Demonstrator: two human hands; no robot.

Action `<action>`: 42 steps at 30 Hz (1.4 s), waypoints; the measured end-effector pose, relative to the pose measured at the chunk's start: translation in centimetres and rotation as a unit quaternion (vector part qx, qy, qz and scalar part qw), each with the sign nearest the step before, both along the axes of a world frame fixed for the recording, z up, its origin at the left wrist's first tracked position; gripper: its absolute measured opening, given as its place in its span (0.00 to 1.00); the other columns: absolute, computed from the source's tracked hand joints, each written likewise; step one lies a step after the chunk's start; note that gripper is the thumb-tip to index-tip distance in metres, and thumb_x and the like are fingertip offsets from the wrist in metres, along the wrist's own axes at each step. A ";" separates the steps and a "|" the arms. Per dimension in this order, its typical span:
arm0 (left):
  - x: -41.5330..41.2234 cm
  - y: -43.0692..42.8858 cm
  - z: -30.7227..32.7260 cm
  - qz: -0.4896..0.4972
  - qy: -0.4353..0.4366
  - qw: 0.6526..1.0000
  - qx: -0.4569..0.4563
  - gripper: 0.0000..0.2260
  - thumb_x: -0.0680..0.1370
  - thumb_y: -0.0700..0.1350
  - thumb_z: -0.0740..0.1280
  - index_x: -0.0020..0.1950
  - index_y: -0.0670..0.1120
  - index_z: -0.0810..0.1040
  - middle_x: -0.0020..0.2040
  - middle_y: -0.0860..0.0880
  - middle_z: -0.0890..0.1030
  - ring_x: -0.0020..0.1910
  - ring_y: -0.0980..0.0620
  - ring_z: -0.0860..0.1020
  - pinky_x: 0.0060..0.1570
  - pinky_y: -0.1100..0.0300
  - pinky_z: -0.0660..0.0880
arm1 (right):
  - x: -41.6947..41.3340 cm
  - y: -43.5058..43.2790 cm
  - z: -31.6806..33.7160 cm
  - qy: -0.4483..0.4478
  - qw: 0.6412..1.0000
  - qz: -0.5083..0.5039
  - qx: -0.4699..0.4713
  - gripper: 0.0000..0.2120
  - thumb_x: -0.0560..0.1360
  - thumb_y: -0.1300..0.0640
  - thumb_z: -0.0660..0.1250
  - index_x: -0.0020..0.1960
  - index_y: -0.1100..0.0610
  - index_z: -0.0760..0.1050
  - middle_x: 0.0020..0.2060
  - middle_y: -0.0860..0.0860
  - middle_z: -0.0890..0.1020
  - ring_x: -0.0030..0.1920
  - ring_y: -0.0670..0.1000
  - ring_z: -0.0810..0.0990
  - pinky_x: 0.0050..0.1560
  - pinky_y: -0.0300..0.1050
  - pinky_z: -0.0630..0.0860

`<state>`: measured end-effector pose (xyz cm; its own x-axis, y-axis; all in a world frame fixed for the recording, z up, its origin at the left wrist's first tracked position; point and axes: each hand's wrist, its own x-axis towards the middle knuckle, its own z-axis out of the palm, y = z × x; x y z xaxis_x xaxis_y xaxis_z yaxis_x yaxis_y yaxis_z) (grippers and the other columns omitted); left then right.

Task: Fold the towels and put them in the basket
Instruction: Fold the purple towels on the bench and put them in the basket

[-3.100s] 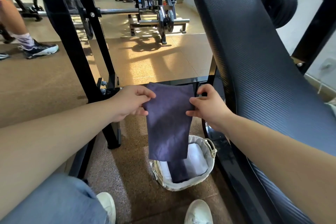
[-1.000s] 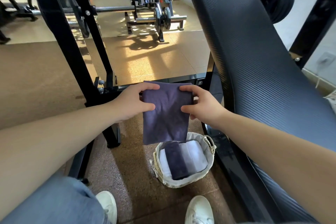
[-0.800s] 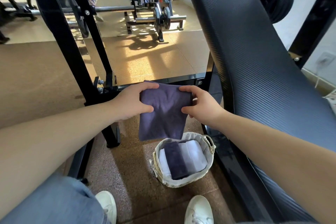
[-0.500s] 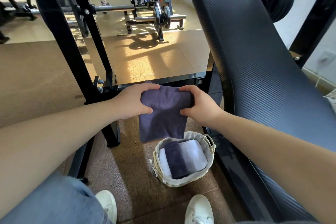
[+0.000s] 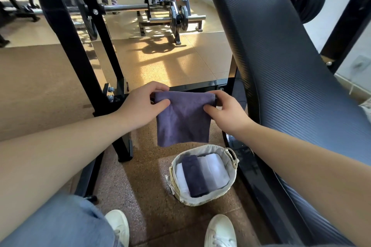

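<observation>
The folded purple towel (image 5: 181,118) hangs in the air above and just behind the basket (image 5: 202,174), pinched at its top corners. The left hand (image 5: 140,106) grips the left corner between thumb and curled fingers; the right hand (image 5: 226,112) grips the right corner the same way. Inside the basket lie a folded dark towel (image 5: 195,176) and white towels (image 5: 215,170) side by side. Right of the basket rises a black padded bench (image 5: 281,66); in front of the basket stand two white shoes (image 5: 219,230).
</observation>
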<state>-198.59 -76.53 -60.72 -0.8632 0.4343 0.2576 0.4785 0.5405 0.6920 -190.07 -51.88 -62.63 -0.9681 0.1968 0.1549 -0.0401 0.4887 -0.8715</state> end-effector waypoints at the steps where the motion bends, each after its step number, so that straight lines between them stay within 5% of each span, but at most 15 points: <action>1: 0.0 0.0 -0.1 0.006 -0.012 1.000 0.010 0.14 0.78 0.49 0.71 0.58 0.64 0.73 0.51 0.64 0.80 0.51 0.69 0.77 0.46 0.72 0.69 | 0.0 0.1 -0.1 -0.007 1.000 -0.005 -0.014 0.17 0.75 0.52 0.68 0.62 0.41 0.74 0.51 0.43 0.83 0.56 0.43 0.81 0.59 0.52 0.80; 3: -0.1 -0.1 -0.4 0.006 -0.019 1.000 0.020 0.13 0.79 0.49 0.70 0.57 0.62 0.69 0.48 0.59 0.82 0.45 0.64 0.80 0.44 0.64 0.73 | 0.0 0.1 -0.3 -0.017 0.999 -0.007 -0.032 0.24 0.76 0.51 0.69 0.69 0.40 0.68 0.53 0.47 0.83 0.56 0.48 0.82 0.60 0.56 0.80; 6: 0.0 -0.4 -0.4 -0.007 -0.007 1.000 0.017 0.10 0.81 0.47 0.68 0.51 0.61 0.68 0.41 0.56 0.80 0.37 0.60 0.77 0.40 0.57 0.73 | 0.2 -0.2 0.0 -0.006 0.999 -0.008 -0.031 0.23 0.77 0.51 0.67 0.66 0.32 0.64 0.52 0.50 0.83 0.53 0.51 0.83 0.58 0.58 0.81; 10: 0.2 -0.2 -0.1 -0.032 -0.022 0.999 -0.007 0.17 0.82 0.40 0.62 0.42 0.61 0.76 0.44 0.61 0.79 0.47 0.62 0.76 0.48 0.63 0.70 | 0.5 -0.5 0.2 0.010 1.000 -0.005 -0.003 0.16 0.81 0.55 0.64 0.55 0.32 0.65 0.50 0.49 0.82 0.48 0.51 0.83 0.53 0.57 0.83; 15: 0.6 0.3 0.3 -0.044 -0.075 0.996 0.015 0.20 0.84 0.38 0.59 0.49 0.61 0.82 0.55 0.65 0.79 0.55 0.70 0.75 0.51 0.74 0.67 | 0.6 -0.5 0.1 0.044 0.997 -0.018 0.057 0.12 0.83 0.57 0.60 0.47 0.41 0.71 0.38 0.45 0.80 0.34 0.42 0.74 0.37 0.43 0.72; 18: 0.8 0.2 0.5 -0.058 -0.069 0.995 0.031 0.15 0.80 0.38 0.67 0.55 0.59 0.83 0.59 0.60 0.78 0.58 0.65 0.76 0.56 0.68 0.71 | 0.5 -0.6 0.2 0.039 0.998 -0.013 0.046 0.18 0.83 0.60 0.59 0.45 0.40 0.78 0.44 0.39 0.81 0.44 0.40 0.77 0.47 0.41 0.74; 21: 0.9 0.1 0.3 -0.074 -0.067 0.995 0.023 0.21 0.75 0.38 0.73 0.62 0.59 0.80 0.62 0.54 0.76 0.59 0.57 0.77 0.59 0.58 0.76 | 0.5 -0.8 0.5 0.033 0.999 0.015 0.022 0.12 0.80 0.58 0.66 0.54 0.40 0.79 0.55 0.43 0.81 0.54 0.41 0.79 0.59 0.45 0.76; 28: 0.6 0.1 0.3 -0.069 -0.043 0.997 0.017 0.19 0.78 0.39 0.71 0.54 0.66 0.81 0.59 0.58 0.78 0.59 0.61 0.76 0.60 0.63 0.71 | 0.7 -0.7 0.4 -0.004 0.998 0.023 0.059 0.31 0.69 0.60 0.76 0.67 0.42 0.71 0.63 0.48 0.75 0.61 0.51 0.77 0.63 0.57 0.77; 32: 0.5 0.2 0.1 -0.056 -0.060 0.997 0.000 0.20 0.77 0.40 0.73 0.63 0.61 0.79 0.64 0.52 0.74 0.62 0.54 0.75 0.64 0.60 0.72 | 0.5 -0.8 0.1 -0.015 0.998 0.032 0.060 0.33 0.70 0.61 0.74 0.70 0.40 0.69 0.65 0.48 0.73 0.62 0.52 0.77 0.63 0.57 0.77; 38: 0.2 0.4 -0.1 -0.041 -0.048 0.996 -0.066 0.32 0.72 0.44 0.79 0.73 0.58 0.73 0.69 0.54 0.63 0.64 0.59 0.67 0.51 0.80 0.62 | 0.6 -0.2 0.6 -0.044 0.995 0.056 0.073 0.36 0.71 0.61 0.72 0.75 0.41 0.67 0.68 0.48 0.73 0.66 0.51 0.75 0.68 0.54 0.75; 42: 0.4 0.5 -0.3 -0.039 -0.036 0.995 -0.087 0.35 0.70 0.46 0.80 0.75 0.56 0.72 0.70 0.54 0.59 0.65 0.60 0.62 0.60 0.71 0.61 | 0.6 0.2 1.1 -0.062 0.993 0.091 0.047 0.39 0.70 0.60 0.71 0.78 0.42 0.65 0.68 0.47 0.74 0.65 0.49 0.77 0.64 0.52 0.78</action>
<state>-198.16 -76.00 -61.03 -0.8391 0.5324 0.1113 0.4754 0.6183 0.6258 -189.43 -51.71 -61.57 -0.9991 0.0065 0.0418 -0.0309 0.5625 -0.8262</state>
